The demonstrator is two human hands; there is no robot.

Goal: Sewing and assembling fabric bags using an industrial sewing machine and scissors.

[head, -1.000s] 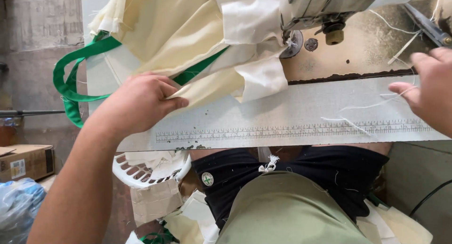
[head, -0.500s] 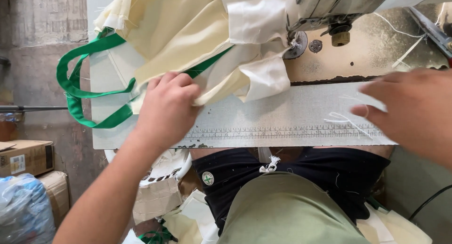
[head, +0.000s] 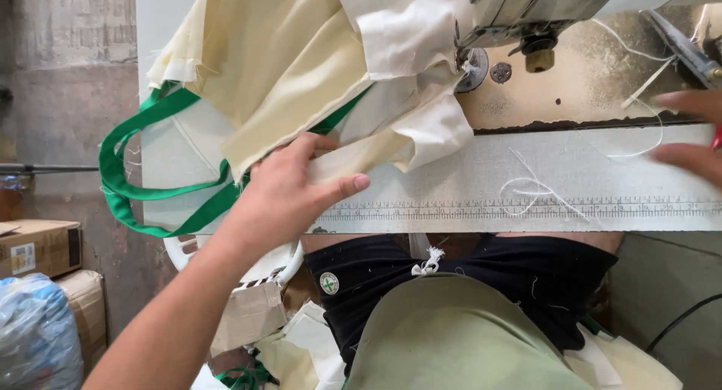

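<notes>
A cream fabric bag (head: pixel 278 66) with green handles (head: pixel 124 187) lies bunched on the sewing table, its right end under the sewing machine head (head: pixel 526 10). My left hand (head: pixel 289 187) rests on the bag's lower edge. Its fingers curl over a cream fold and the thumb stretches out along the table. My right hand (head: pixel 688 134) shows only as two spread fingers at the right edge, lying on the table near loose white threads (head: pixel 534 187). A bit of red shows between those fingers. What it is cannot be made out.
A printed ruler strip (head: pixel 526 209) runs along the table's front edge. Metal snips (head: pixel 681 48) lie at the back right. Cardboard boxes (head: pixel 37 247), a blue plastic bundle (head: pixel 34 337) and a white basket (head: pixel 248 266) stand low on the left, with fabric scraps by my lap.
My left hand has slid right along the bag's lower edge towards the machine. My right hand has drawn back to the right edge of the view.
</notes>
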